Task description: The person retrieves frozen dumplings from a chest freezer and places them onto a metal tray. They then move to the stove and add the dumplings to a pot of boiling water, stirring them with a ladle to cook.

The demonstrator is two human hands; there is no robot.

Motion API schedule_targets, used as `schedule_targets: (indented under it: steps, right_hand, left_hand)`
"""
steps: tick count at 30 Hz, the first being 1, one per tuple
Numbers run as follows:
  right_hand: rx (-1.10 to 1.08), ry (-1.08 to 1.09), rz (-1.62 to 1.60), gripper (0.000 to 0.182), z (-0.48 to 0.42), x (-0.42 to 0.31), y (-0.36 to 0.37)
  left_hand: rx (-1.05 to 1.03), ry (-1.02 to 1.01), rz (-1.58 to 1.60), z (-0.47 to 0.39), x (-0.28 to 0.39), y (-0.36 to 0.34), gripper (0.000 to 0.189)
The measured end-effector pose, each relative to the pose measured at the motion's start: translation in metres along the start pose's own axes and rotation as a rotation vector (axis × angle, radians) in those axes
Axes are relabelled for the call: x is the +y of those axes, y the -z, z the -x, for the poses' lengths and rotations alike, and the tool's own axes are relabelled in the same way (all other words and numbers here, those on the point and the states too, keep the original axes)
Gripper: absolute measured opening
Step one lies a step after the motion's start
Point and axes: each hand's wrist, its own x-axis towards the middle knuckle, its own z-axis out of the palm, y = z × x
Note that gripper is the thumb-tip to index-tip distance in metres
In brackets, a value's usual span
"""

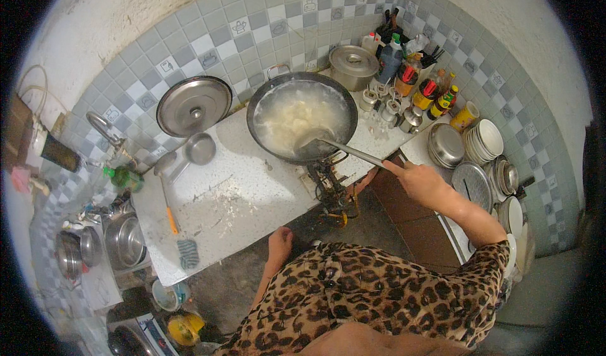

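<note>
My right hand [416, 181] is closed around the metal handle of a wok spatula [350, 151], whose blade dips into the near side of a black wok [251, 119]. Cloudy, steaming liquid with pale pieces [298, 119] fills much of the wok, which sits over a gas burner [326, 185]. My left hand [281, 240] hangs beside the counter's front edge, fingers curled; whether anything is inside them is not visible. A metal saucepan or dipper [200, 148] and a long ladle with an orange handle end [171, 221] lie on the white counter [236, 204], left of the wok.
A large metal lid [194, 106] leans on the tiled wall. Behind and right of the wok stand a lidded pot [353, 67], seasoning jars [390, 110] and sauce bottles [426, 91]. Stacked bowls [483, 140] line the right. A striped cloth [188, 253] lies near the left corner, beside the sink area.
</note>
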Motion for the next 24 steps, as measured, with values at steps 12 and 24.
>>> schedule_targets:
  steps: [12,24]
  right_hand:
    - [0.102,-0.031,0.024,0.067,-0.04,-0.002,-0.031]
    - [0.159,-0.088,0.045,0.068,-0.104,-0.005,-0.057]
  left_hand:
    - [-0.01,-0.014,-0.045,0.001,-0.008,0.01,0.019]
    - [-0.013,0.03,-0.106,0.024,-0.031,0.039,0.017]
